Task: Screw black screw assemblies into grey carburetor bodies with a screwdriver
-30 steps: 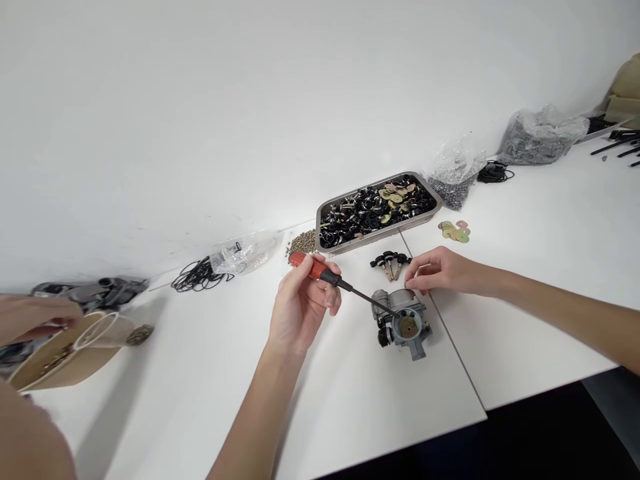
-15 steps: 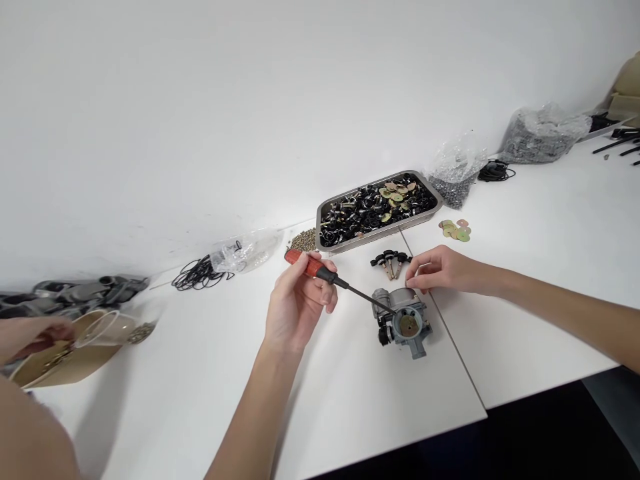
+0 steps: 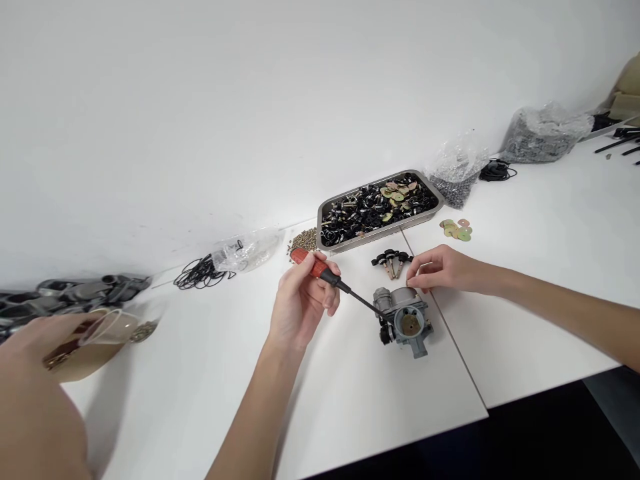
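Observation:
My left hand [image 3: 305,297] is closed around the red-and-black handle of a screwdriver [image 3: 320,268]. Its thin shaft slopes down to the right, the tip at the near-left edge of the round bore of a grey metal carburetor [image 3: 400,298]. A brassy disc [image 3: 412,325] shows inside that bore. At the carburetor's far side my right hand [image 3: 434,268] has its fingers curled, the fingertips gripping the top edge; part of the contact is hidden. Several black-headed parts with metal stems [image 3: 390,256] lie just behind, beside the right fingertips.
A metal tray [image 3: 370,235] of black parts and discs stands behind. Loose brassy discs [image 3: 456,231] lie right of it, small brass pieces [image 3: 303,241] left. Black rings [image 3: 200,272] and plastic bags line the wall. Another person's hand [image 3: 55,337] reaches over a container [image 3: 87,363] at left.
The screwdriver tip has shifted slightly left and down on the carburetor. My right hand keeps its place. At left, the other person's hand has moved right, toward the clear cup.

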A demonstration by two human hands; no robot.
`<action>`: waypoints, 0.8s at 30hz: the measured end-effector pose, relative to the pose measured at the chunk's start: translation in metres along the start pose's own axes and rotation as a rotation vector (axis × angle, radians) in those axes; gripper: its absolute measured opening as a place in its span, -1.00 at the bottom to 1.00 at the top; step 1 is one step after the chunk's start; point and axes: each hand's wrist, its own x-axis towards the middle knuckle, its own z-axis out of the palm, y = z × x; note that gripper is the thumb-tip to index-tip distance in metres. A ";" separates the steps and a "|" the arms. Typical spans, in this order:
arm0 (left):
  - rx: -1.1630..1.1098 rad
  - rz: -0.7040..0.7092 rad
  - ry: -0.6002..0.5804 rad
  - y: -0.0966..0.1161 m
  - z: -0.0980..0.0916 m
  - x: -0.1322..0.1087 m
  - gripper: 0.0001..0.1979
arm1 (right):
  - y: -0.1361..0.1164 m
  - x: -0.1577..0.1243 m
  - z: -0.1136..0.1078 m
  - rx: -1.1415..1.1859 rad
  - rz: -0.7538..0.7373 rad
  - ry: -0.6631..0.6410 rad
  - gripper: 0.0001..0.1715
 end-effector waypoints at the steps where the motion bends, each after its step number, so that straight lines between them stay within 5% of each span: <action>1: 0.001 -0.005 0.000 -0.001 0.000 0.000 -0.85 | 0.000 0.000 0.000 0.003 0.001 0.002 -0.73; 17: -0.044 0.111 0.075 0.000 0.001 -0.001 -0.85 | 0.000 -0.001 0.001 0.013 -0.065 0.001 -0.71; 24: 0.060 0.185 -0.138 0.006 0.025 -0.009 -0.86 | 0.008 0.005 -0.004 -0.036 -0.100 -0.002 -0.67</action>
